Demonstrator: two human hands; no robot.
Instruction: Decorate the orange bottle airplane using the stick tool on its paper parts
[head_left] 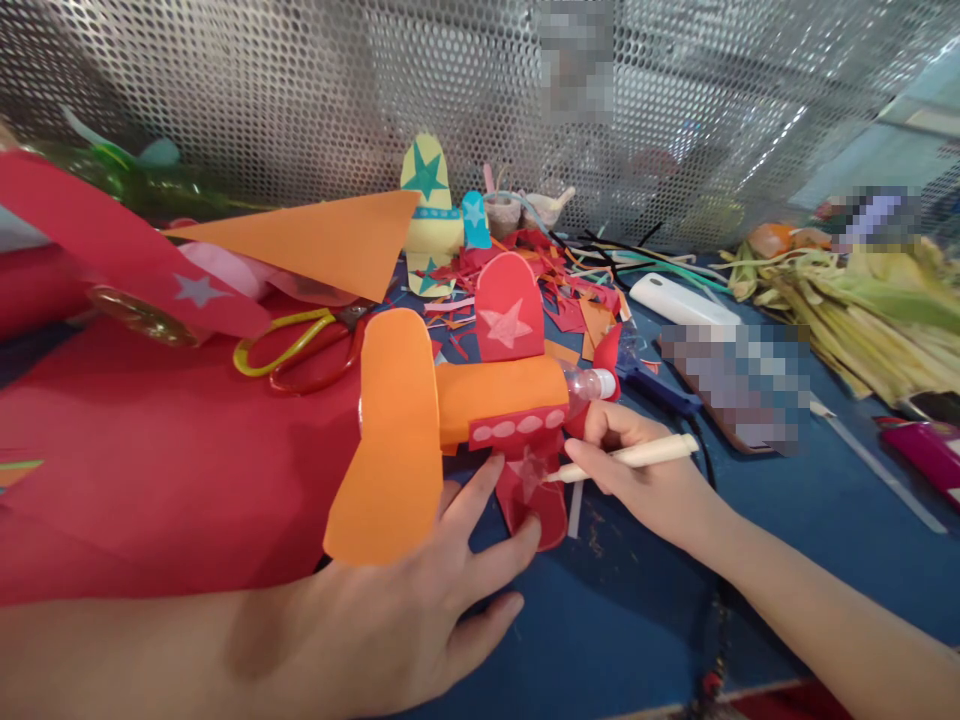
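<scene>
A toy plane made from a small clear plastic bottle (583, 384) wrapped in orange foam sheet (502, 385) lies before me, with orange wings (397, 400) and red tail flaps. On the far red flap (510, 300) is a pale pink star; a fainter, partly coloured star marks the near red flap (551, 520). My right hand (637, 470) grips a cream-coloured marker (652, 452), its tip touching the near star. My left hand (457, 580) lies with fingers spread, fingertips on the near flap's edge and the thumb side by the orange wing.
Yellow-and-red-handled scissors (300, 350) lie on a red sheet (187, 460) at left. Paper scraps (525, 265) and a yellow star-marked piece (433, 220) lie behind the plane. A phone (727, 390), a white cutter-like object (682, 298) and dried husks (877, 310) are at right. Perforated metal (300, 100) stands behind.
</scene>
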